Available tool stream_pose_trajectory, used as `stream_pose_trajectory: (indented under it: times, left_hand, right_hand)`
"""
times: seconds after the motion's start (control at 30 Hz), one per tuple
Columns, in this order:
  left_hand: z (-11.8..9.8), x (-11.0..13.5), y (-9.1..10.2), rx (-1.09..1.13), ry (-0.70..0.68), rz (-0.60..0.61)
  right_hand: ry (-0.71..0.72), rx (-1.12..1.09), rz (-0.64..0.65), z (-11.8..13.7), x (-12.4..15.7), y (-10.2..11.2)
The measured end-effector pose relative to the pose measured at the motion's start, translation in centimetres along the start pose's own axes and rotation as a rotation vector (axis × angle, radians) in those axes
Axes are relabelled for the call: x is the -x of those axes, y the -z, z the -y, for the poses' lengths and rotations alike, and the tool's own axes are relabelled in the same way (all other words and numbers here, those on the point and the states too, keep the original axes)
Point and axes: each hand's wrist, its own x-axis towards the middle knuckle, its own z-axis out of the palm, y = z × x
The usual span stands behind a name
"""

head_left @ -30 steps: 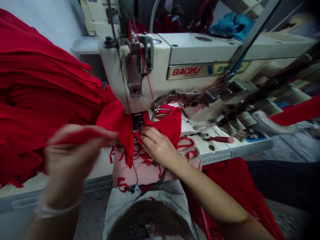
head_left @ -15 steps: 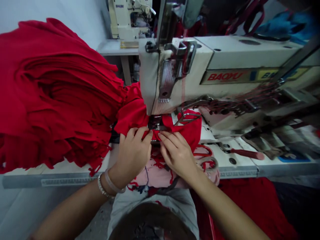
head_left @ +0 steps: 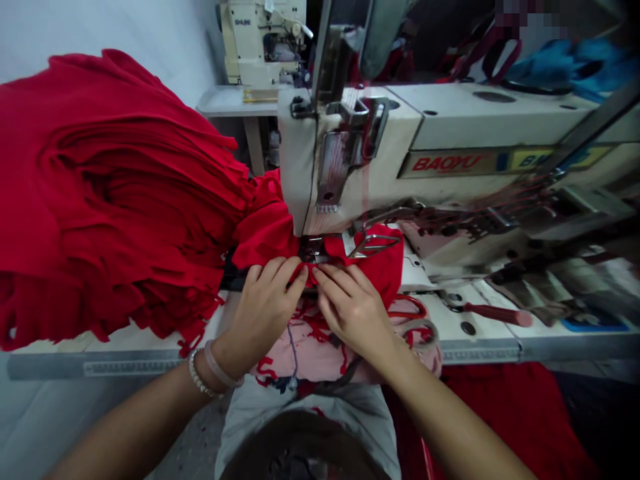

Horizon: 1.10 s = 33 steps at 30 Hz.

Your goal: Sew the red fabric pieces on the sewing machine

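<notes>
Red fabric (head_left: pixel 385 267) lies under the head of a white sewing machine (head_left: pixel 345 160), spreading out on both sides of the presser foot (head_left: pixel 313 250). Just in front of the foot, my left hand (head_left: pixel 267 303) pinches the fabric's edge with bent fingers. Close on its right, my right hand (head_left: pixel 353 303) presses thumb and fingers together on the same edge. The fingertips of both hands nearly meet, and the needle tips are hidden. A bracelet and a band circle my left wrist.
A tall folded stack of red fabric (head_left: pixel 125 200) fills the left side. Scissors (head_left: pixel 407 308) lie by my right wrist, and a red-handled screwdriver (head_left: pixel 495 313) is farther right. Pink cloth (head_left: pixel 275 350) with red scraps hangs at the table edge. Another sewing machine (head_left: pixel 250 47) stands behind.
The whole view has shifted slightly, so the scene sits a little lower. My hands stay on the fabric at the presser foot, with the left fingers slightly rearranged.
</notes>
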Motion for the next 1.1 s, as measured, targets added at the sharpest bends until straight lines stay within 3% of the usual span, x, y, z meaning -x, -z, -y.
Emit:
stream_pose_trajectory:
  times: [0.1,0.33,1.1]
  left_hand:
    - [-0.1,0.0,-0.3,0.031,-0.037,0.007]
    - [-0.2,-0.1,-0.7,0.039,-0.033,-0.065]
    - [0.2,0.4,-1.6,0.119,-0.007,-0.090]
  right_hand:
    - [-0.091,-0.101,-0.078,-0.1,-0.2,0.2]
    - [0.047,0.126,0.077,0.3,0.0,-0.3]
    - [0.070,0.195,0.099,0.0,0.3,-0.3]
